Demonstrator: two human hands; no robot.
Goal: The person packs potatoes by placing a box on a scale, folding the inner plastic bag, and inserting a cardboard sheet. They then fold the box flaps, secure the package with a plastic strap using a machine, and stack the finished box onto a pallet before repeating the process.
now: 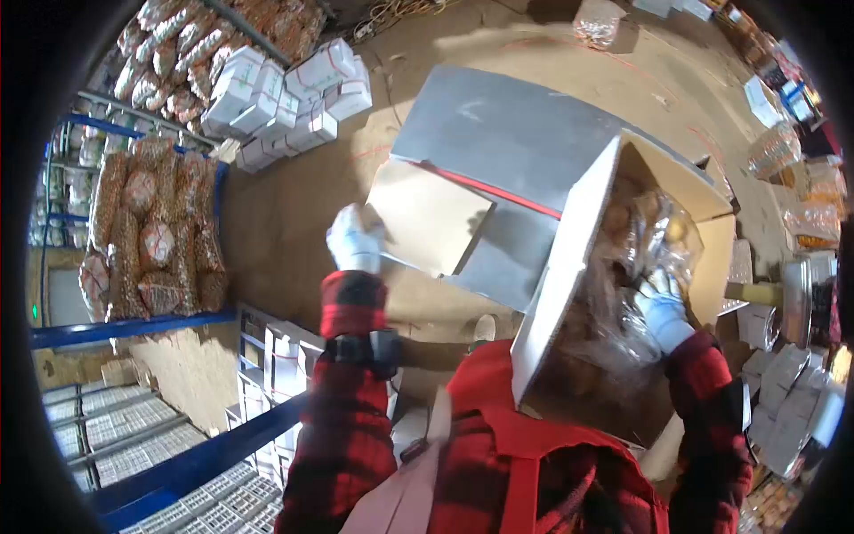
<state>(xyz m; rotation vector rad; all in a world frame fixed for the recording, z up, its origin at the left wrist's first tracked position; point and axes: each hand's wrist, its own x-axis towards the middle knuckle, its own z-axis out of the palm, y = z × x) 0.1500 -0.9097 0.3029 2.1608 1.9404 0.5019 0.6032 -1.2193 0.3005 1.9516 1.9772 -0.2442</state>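
Observation:
My left hand (355,240), in a pale glove, holds the left edge of a flat cardboard piece (430,216), brown on its upper face. That piece lies over a grey surface (507,125) with a red strip along it. To the right, a tall open carton (562,289), white outside and brown inside, leans close to my body. Inside it is a clear plastic bag (614,307) with round yellow-brown produce (678,227) showing through. My gloved right hand (663,311) reaches into the carton, its fingers curled on the plastic. The carton's bottom is hidden.
White strapped boxes (307,84) are stacked at upper left. Netted sacks (156,231) fill a blue-framed rack. A blue rail (205,454) runs close by my left arm. Wrapped packs and boxes (792,400) line the right side. A wrapped bundle (598,22) sits on the floor.

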